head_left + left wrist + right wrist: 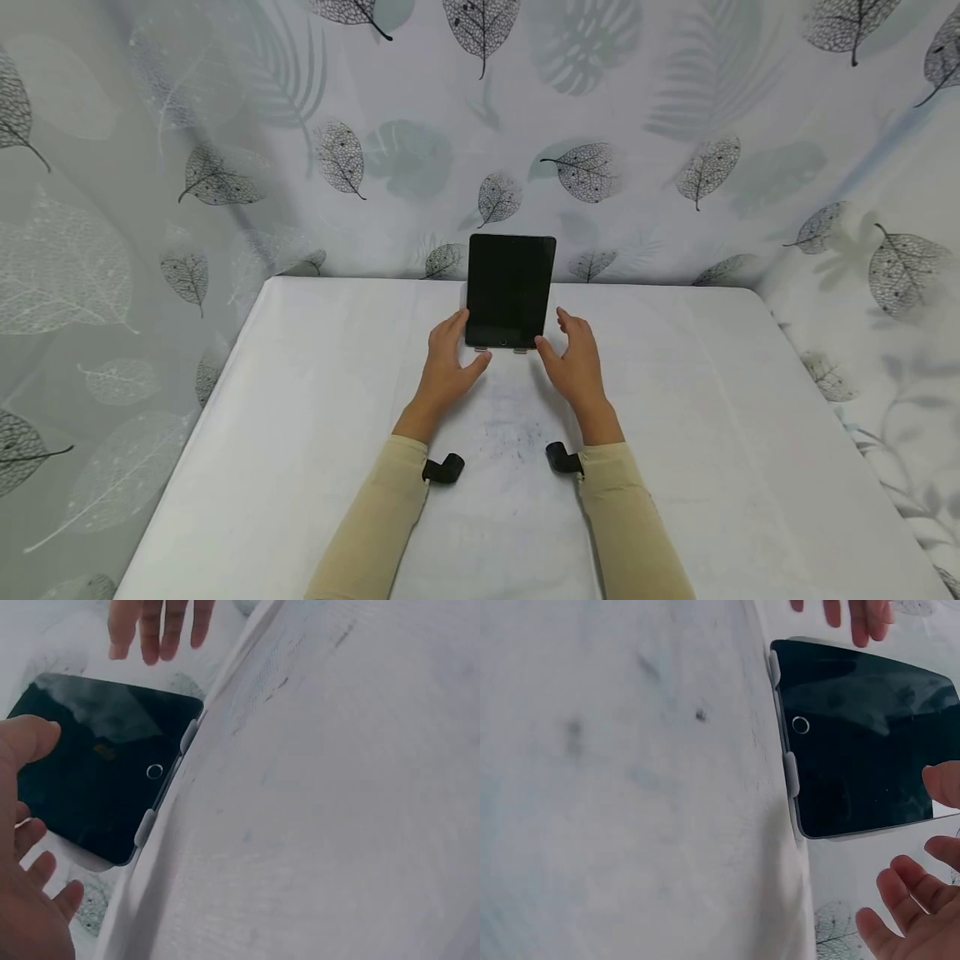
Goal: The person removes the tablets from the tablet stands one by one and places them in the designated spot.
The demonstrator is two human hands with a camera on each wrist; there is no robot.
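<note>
A black tablet [510, 287] with a dark screen stands upright at the back middle of the white table [315, 400]. Its lower edge sits in two small grey clips [480, 349]. My left hand [459, 342] is at the tablet's lower left corner, fingers relaxed and spread; I cannot tell whether they touch it. My right hand [558, 337] hovers just right of the lower right corner, fingers straight, holding nothing. In the left wrist view the tablet [97, 772] lies between my left hand [26, 900] and the right hand's fingertips [157, 630]. The right wrist view shows the tablet [862, 742] and my right hand [915, 915].
A leaf-patterned cloth [600, 125] hangs behind the table and along both sides. Black wrist cameras [442, 469] sit on both beige sleeves. A faint grey smudge [513, 429] marks the tabletop between my forearms.
</note>
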